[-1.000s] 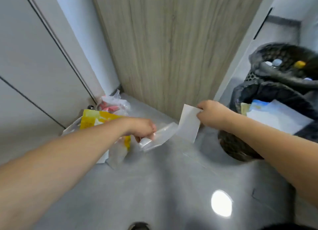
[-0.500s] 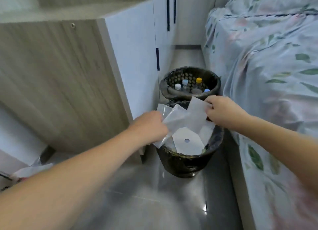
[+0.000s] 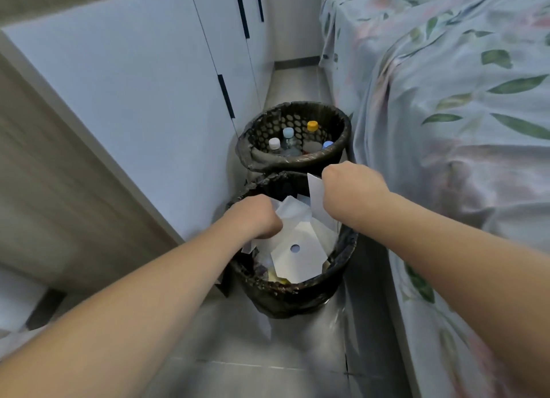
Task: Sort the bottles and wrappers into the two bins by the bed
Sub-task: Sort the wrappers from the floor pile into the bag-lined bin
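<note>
As both arms reach over the near bin (image 3: 293, 293), a round black basket lined with a crinkled black bag, the left hand (image 3: 256, 217) curls around a crumpled clear wrapper (image 3: 290, 208) at the bin's left rim, and the right hand (image 3: 349, 189) pinches a stiff white card (image 3: 317, 198) above its far edge. Flat white sheets (image 3: 297, 253), one punched with a small round hole, fill the bin. Just behind it, touching, stands the far bin (image 3: 294, 120), its wall perforated with round holes, holding capped plastic bottles (image 3: 290, 143) with white, pale blue and yellow caps. A bed (image 3: 446, 114) draped in a leaf-print sheet crowds the right; smooth white cupboard doors (image 3: 148, 100) with dark handles close the left, over a glossy grey tiled floor (image 3: 268, 353). Compared with half a second ago, both hands sit lower, closer over the near bin.
</note>
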A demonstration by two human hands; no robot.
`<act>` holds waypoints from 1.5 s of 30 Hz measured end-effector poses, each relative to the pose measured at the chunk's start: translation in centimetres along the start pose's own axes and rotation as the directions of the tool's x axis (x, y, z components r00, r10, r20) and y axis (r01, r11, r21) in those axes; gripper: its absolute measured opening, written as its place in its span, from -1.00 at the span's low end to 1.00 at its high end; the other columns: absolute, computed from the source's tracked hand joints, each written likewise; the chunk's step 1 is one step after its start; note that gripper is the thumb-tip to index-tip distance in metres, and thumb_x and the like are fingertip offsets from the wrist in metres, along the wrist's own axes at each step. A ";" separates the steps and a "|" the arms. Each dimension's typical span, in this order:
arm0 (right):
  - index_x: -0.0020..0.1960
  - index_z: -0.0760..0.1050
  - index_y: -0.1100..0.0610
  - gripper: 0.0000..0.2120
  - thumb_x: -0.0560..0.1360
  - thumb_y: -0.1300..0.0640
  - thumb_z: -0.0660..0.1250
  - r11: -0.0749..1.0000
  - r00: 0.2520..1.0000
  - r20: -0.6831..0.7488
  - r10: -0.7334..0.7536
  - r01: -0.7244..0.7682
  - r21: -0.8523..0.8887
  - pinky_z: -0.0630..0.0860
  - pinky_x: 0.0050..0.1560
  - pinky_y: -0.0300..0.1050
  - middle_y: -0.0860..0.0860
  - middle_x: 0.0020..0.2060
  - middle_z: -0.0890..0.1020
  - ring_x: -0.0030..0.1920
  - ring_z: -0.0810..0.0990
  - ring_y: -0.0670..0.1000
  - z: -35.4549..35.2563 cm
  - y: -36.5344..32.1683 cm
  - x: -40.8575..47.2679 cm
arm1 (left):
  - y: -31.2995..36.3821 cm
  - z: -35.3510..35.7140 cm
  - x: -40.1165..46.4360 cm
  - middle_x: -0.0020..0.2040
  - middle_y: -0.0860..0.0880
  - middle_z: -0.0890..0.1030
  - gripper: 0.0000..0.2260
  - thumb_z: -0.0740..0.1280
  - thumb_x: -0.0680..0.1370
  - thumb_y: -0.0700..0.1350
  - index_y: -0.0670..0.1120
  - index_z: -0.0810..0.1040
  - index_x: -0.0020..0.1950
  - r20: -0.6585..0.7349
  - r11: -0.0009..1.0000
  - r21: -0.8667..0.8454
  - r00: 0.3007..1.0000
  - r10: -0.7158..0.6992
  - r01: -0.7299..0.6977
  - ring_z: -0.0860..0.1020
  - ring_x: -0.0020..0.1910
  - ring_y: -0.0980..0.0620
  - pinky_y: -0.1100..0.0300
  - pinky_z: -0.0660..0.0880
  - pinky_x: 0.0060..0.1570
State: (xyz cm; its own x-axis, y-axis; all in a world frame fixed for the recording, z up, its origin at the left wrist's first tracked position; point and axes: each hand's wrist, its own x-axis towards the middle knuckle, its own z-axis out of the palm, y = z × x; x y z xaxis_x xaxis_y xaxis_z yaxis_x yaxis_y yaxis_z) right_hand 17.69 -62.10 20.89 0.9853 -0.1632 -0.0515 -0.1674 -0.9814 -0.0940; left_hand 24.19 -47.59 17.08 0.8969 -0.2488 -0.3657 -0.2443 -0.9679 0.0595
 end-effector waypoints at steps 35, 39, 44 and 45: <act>-0.10 0.40 0.20 -0.85 0.56 0.32 0.08 0.958 0.831 0.546 -0.105 0.233 -0.169 0.21 -0.42 -0.23 0.09 -0.22 0.45 -0.38 0.29 -0.03 2.9 -1.0 -0.6 | -2.8 4.5 1.0 0.04 -0.08 0.49 -0.82 0.19 0.54 -0.08 -0.12 0.47 0.08 -0.233 0.980 -0.046 0.956 0.180 -0.195 0.49 -0.05 -0.07 0.07 0.45 -0.11; 0.19 0.44 0.25 -0.75 0.56 0.30 0.10 0.970 0.836 0.537 -0.112 0.208 -0.123 0.31 -0.29 -0.19 0.18 0.09 0.55 -0.18 0.47 0.07 3.3 -1.0 -0.8 | -2.8 4.3 0.4 0.03 -0.07 0.49 -0.84 0.19 0.55 -0.09 -0.12 0.46 0.07 -0.229 0.975 -0.034 0.951 0.206 -0.219 0.49 -0.06 -0.04 0.11 0.43 -0.15; 0.16 0.43 0.24 -0.75 0.54 0.29 0.09 0.977 0.846 0.521 -0.115 0.191 -0.096 0.28 -0.30 -0.17 0.15 0.01 0.52 -0.19 0.39 0.05 3.1 -0.5 -0.7 | -3.2 4.1 0.1 0.08 -0.09 0.49 -0.79 0.19 0.56 -0.08 -0.12 0.47 0.13 -0.218 0.976 -0.022 0.954 0.207 -0.217 0.50 0.00 -0.08 0.05 0.47 -0.06; 0.15 0.43 0.23 -0.76 0.54 0.29 0.09 0.977 0.855 0.504 -0.126 0.196 -0.087 0.28 -0.30 -0.17 0.15 0.04 0.51 -0.15 0.39 0.06 2.9 -0.5 -0.7 | -3.3 4.1 0.1 0.09 -0.09 0.49 -0.78 0.18 0.56 -0.08 -0.12 0.47 0.14 -0.217 0.976 -0.021 0.954 0.206 -0.215 0.50 0.01 -0.08 0.04 0.48 -0.04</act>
State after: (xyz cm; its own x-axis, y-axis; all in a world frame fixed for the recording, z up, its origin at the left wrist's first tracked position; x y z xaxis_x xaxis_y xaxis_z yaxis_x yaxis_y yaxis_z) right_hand 17.02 -61.21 18.09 0.8453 0.0356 -0.5331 0.0327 -0.9994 -0.0149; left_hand 23.57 -44.31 13.05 0.8857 -0.4443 -0.1349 -0.4238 -0.8922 0.1562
